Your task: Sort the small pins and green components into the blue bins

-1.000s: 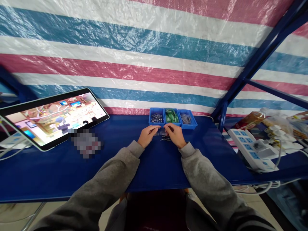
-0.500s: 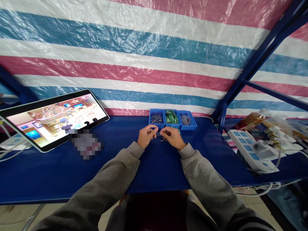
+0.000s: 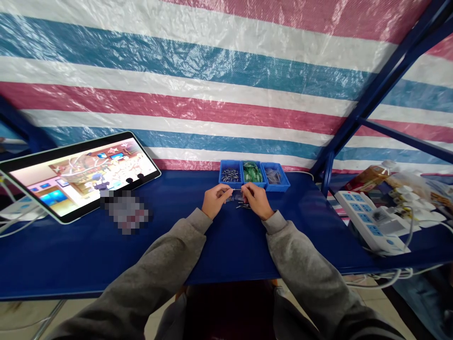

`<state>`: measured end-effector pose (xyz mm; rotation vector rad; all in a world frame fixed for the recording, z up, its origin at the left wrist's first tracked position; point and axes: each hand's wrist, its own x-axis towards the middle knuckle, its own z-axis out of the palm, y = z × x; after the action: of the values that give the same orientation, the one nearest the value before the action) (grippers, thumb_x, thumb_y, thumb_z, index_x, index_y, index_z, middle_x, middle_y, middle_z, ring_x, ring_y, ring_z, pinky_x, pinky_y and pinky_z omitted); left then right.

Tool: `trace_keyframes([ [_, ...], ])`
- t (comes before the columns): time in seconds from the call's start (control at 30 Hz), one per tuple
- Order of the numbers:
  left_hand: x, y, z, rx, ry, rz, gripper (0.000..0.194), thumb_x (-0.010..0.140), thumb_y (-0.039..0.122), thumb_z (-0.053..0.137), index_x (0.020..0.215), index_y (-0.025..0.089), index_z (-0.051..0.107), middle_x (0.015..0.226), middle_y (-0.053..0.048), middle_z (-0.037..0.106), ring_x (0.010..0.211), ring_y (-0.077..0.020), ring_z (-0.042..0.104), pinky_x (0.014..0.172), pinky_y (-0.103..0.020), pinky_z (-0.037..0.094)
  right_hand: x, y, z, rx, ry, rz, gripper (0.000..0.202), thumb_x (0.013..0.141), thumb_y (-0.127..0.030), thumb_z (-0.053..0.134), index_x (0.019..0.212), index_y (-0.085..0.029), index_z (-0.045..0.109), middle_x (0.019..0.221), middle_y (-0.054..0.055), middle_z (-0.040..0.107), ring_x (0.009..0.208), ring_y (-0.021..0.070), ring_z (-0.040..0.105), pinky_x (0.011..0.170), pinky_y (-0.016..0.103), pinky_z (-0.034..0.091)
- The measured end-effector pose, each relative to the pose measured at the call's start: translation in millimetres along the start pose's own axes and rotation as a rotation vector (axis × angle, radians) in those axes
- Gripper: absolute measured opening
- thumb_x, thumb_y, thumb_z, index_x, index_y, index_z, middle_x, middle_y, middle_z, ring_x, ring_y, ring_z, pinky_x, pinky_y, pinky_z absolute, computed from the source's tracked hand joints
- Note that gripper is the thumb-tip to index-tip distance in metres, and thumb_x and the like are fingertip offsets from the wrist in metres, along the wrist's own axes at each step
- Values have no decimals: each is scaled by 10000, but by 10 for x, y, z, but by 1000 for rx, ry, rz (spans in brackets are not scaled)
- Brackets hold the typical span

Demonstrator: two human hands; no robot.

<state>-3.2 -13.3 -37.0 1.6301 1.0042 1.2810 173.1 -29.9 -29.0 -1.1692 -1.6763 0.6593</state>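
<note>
My left hand (image 3: 213, 200) pinches the left end of a small clear plastic bag (image 3: 236, 192). Opposite it, my right hand (image 3: 257, 201) has thumb and fingers closed at the bag's right end. A thin pale edge runs straight between the fingertips. A few small dark metal pieces (image 3: 243, 206) lie on the table beneath the right fingers; their exact kind is too small to tell. Just beyond the hands stand three blue bins side by side. Screw-like metal parts (image 3: 231, 175) fill the left one, green packets (image 3: 252, 172) the middle one, and clear plastic bags (image 3: 273, 176) the right one.
A tablet (image 3: 81, 174) playing a cartoon leans at the left, with a blurred-out object (image 3: 128, 212) before it. A white power strip (image 3: 371, 222) and bagged items sit at the right. A blue metal frame (image 3: 354, 118) rises beside a striped tarp (image 3: 226, 80).
My right hand has shifted slightly right, widening the gap between the hands. The clear bag now shows stretched between the fingertips. My left hand has barely moved.
</note>
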Motion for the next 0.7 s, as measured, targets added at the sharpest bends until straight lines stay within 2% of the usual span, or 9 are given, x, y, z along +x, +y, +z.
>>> trace_keyframes([
  [0.2, -4, 13, -2, -4, 2, -13, 330, 836, 440, 602, 680, 149, 591, 569, 17, 576, 430, -67, 455, 442, -200, 384, -7, -16, 14, 67, -28, 8, 251, 858, -473, 547, 860, -222, 552, 618, -31, 563, 492, 141, 569, 513, 263, 456],
  [0.4, -7, 4, 0, -9, -17, -34, 388, 841, 454, 592, 600, 152, 552, 510, 27, 520, 421, -66, 454, 424, -189, 364, -5, -12, 13, 80, -23, -12, 245, 851, -462, 558, 876, -219, 554, 655, -27, 567, 496, 131, 568, 507, 256, 457],
  [0.6, -14, 19, 2, -12, -12, -34, 413, 841, 487, 585, 601, 152, 561, 509, 24, 525, 416, -67, 453, 418, -192, 371, -4, 19, 14, 55, -44, -25, 244, 876, -448, 529, 806, -216, 546, 624, -26, 550, 496, 130, 556, 518, 257, 448],
  [0.7, -12, 2, 2, -9, -12, -2, 362, 839, 478, 598, 701, 145, 632, 556, 14, 568, 429, -71, 464, 420, -196, 382, -5, 31, 20, 60, -35, -19, 238, 891, -443, 503, 825, -217, 537, 619, -31, 545, 493, 127, 551, 522, 253, 443],
])
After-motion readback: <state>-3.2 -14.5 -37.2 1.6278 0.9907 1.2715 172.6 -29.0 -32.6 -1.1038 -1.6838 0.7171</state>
